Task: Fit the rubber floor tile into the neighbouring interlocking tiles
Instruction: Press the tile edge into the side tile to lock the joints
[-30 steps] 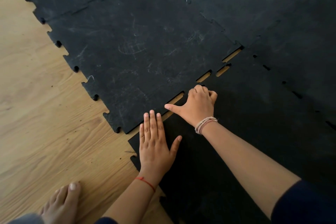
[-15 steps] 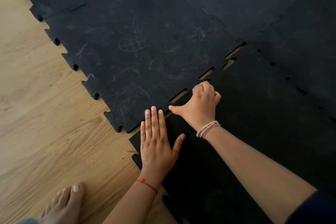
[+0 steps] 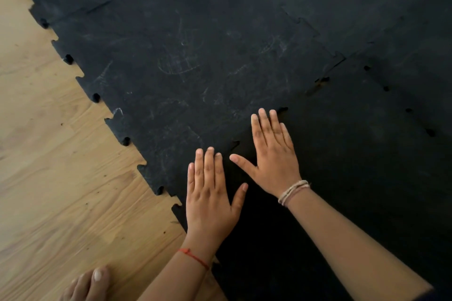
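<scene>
Rubber floor tile [image 3: 342, 178] lies flat at the near right, black and darker than the rest. Its far-left edge meets a big scuffed tile [image 3: 183, 68], and the teeth there look mostly pushed in, with a few small gaps along the seam. Its far-right edge meets another black tile [image 3: 415, 44], with little dark holes along that line. The left hand [image 3: 208, 198] lies flat near the tile's left corner, fingers open and straight, tips reaching the seam. The right hand [image 3: 274, 156] lies flat just beside it, fingers spread open, holding nothing. Wooden floor [image 3: 61, 178] is bare on the left, next to the toothed edges. A bare foot [image 3: 90, 283] rests there, at the near edge.
</scene>
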A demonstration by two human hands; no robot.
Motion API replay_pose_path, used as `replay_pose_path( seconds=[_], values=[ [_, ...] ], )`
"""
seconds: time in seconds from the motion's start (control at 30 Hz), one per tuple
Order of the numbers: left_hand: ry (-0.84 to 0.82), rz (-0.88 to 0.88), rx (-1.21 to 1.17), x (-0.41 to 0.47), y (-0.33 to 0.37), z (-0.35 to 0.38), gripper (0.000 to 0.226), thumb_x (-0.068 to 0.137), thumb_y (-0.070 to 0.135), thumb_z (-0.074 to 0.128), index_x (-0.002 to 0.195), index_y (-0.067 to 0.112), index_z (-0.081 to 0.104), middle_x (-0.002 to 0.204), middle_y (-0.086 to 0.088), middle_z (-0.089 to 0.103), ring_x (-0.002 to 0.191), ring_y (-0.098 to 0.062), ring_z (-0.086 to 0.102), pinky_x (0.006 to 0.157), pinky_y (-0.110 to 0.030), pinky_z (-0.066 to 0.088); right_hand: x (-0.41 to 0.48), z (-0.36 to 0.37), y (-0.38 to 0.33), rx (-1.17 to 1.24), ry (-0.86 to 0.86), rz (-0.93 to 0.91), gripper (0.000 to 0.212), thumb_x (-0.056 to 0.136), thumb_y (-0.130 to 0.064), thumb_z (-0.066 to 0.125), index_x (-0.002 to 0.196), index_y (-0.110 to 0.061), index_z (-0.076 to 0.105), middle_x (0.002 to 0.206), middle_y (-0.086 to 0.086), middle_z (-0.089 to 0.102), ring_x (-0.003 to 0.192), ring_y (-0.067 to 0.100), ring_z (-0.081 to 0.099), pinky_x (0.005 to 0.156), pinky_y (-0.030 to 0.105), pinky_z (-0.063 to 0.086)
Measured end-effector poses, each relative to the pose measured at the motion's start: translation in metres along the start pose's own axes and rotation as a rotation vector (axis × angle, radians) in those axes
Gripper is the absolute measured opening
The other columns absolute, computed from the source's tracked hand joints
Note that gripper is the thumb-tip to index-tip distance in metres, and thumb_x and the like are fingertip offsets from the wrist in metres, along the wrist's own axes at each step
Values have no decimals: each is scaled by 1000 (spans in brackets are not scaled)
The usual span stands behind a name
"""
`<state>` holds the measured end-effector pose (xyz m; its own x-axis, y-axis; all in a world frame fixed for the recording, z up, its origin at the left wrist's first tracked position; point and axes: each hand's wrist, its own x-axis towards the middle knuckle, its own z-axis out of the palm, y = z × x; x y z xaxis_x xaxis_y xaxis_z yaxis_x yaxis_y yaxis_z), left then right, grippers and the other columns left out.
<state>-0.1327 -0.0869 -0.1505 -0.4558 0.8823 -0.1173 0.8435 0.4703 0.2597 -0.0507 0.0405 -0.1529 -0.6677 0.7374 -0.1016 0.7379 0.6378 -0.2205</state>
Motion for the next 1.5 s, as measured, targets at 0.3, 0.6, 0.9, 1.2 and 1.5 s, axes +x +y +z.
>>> replay_pose_path(
  seconds=[0.3, 0.6, 0.9, 1.2, 1.5],
  values=[
    [-23, -49, -55, -21, 3, 5, 76, 87, 56, 28, 136, -1, 29, 146, -16, 21, 137, -27, 12, 113, -37, 2, -15, 1, 5, -2, -38, -67, 82, 86, -66, 23, 143, -7, 19, 149, 14, 27, 140, 23, 13, 112, 38, 10],
    [-58, -21, -46, -28, -10, 6, 74, 87, 56, 28, 139, 5, 19, 148, -11, 18, 140, -19, 0, 114, -33, -1, -16, 4, -5, 27, -40, -38, 85, 85, -66, 27, 142, -4, 19, 148, 17, 28, 139, 25, 14, 111, 41, 12],
    [-113, -5, 16, -27, -10, 5, 76, 89, 57, 13, 143, 6, -2, 152, -8, -13, 140, -24, -6, 113, -37, -5, -15, 2, -9, -37, -125, -9, 88, 85, -67, 23, 143, -3, 8, 151, 16, 13, 140, 26, 6, 112, 41, 11],
    [-100, -3, -38, -30, -10, 5, 73, 89, 55, 26, 140, 4, 16, 148, -14, 15, 139, -27, 6, 111, -36, -1, -18, 5, -8, -7, -46, -24, 88, 83, -67, 30, 143, -5, 14, 149, 19, 26, 138, 21, 7, 111, 38, 9],
    [-81, 4, -58, -27, -11, 8, 75, 89, 56, 23, 143, 5, 9, 151, -13, 8, 140, -24, 0, 113, -35, -1, -34, 8, -7, -94, -99, -113, 80, 90, -59, 21, 144, -3, 3, 152, 16, 1, 141, 25, -2, 114, 37, 0]
  ],
)
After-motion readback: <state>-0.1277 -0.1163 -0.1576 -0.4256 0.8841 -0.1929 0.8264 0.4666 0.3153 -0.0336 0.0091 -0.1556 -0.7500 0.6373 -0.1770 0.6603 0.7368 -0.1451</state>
